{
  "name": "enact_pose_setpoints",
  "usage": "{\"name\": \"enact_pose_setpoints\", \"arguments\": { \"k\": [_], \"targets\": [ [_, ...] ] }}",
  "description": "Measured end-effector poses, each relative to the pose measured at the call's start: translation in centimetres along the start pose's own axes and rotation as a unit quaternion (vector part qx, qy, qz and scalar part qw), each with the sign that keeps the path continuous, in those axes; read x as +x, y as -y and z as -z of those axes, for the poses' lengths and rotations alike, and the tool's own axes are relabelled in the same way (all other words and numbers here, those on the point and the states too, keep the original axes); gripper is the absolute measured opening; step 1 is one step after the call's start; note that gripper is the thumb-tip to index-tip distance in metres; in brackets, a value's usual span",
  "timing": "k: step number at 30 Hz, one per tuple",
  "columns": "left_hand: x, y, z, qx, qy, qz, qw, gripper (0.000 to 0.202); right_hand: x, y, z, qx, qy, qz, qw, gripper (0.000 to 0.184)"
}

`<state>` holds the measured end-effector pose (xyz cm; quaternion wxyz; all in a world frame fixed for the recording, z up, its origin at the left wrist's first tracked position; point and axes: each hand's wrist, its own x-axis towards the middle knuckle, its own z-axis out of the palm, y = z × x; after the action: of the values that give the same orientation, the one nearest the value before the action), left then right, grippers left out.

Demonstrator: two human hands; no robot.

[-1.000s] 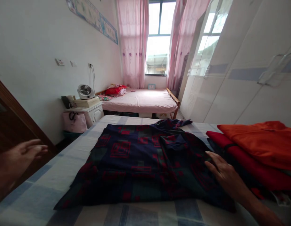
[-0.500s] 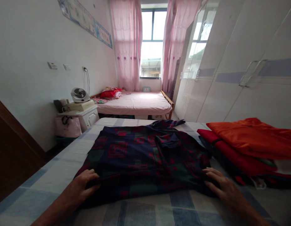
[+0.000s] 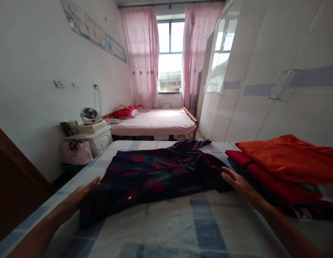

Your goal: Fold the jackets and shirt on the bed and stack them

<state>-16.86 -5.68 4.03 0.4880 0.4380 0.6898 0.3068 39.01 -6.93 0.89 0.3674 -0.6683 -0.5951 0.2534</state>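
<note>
A dark navy garment with red square patterns [image 3: 155, 177] lies on the blue-and-white checked bed [image 3: 204, 229], its near part doubled over away from me. My left hand [image 3: 84, 191] lies stretched out against the garment's left edge, fingers partly under the cloth. My right hand [image 3: 235, 181] rests flat with fingers extended on the garment's right edge, close to the stacked clothes.
Folded orange [image 3: 287, 154] and red [image 3: 263, 179] clothes are stacked on the bed at right. White wardrobe doors [image 3: 276, 89] line the right wall. A nightstand with a small fan [image 3: 89, 115] stands at left, a pink bed [image 3: 155, 122] beyond, and a dark wooden board [image 3: 10, 179] at near left.
My left hand came in from the left onto the garment's near edge. Both hands then carried the near hem away from me, folding the garment over itself.
</note>
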Motion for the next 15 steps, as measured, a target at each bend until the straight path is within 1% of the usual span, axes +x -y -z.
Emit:
{"name": "enact_pose_setpoints", "arguments": {
  "k": [2, 4, 6, 8, 10, 12, 13, 15],
  "targets": [
    [-1.0, 1.3, 0.0, -0.025, -0.016, -0.008, 1.000, 0.056, -0.8, -1.4, -0.4, -0.075, -0.002, 0.021, 0.997, 0.071],
    [-1.8, 1.9, -0.2, -0.012, -0.043, -0.016, 0.999, 0.054, -1.1, -1.9, -0.6, -0.135, -0.023, 0.051, 0.989, 0.071],
    [-2.2, 2.0, -0.3, 0.039, -0.066, -0.027, 0.997, 0.053, -0.5, -1.8, -0.8, -0.174, -0.057, 0.078, 0.980, 0.061],
    [-2.2, 2.2, -0.5, 0.093, -0.075, -0.053, 0.991, 0.051, 0.4, -1.5, -1.0, -0.187, -0.083, 0.092, 0.975, 0.047],
    [-2.1, 2.3, -0.8, 0.109, -0.055, -0.090, 0.988, 0.052, 1.3, -0.9, -1.1, -0.165, -0.085, 0.078, 0.980, 0.038],
    [-2.1, 2.1, -1.2, 0.080, -0.047, -0.119, 0.989, 0.056, 1.8, 0.0, -0.9, -0.106, -0.075, 0.052, 0.990, 0.036],
    [-2.2, 1.9, -1.4, 0.054, -0.059, -0.131, 0.988, 0.058, 1.8, 0.7, -0.6, -0.067, -0.075, 0.043, 0.994, 0.037],
    [-2.5, 0.9, -1.6, -0.023, -0.109, -0.156, 0.981, 0.061, 1.5, 2.0, 0.4, 0.013, -0.091, 0.043, 0.995, 0.037]
  ]
}}
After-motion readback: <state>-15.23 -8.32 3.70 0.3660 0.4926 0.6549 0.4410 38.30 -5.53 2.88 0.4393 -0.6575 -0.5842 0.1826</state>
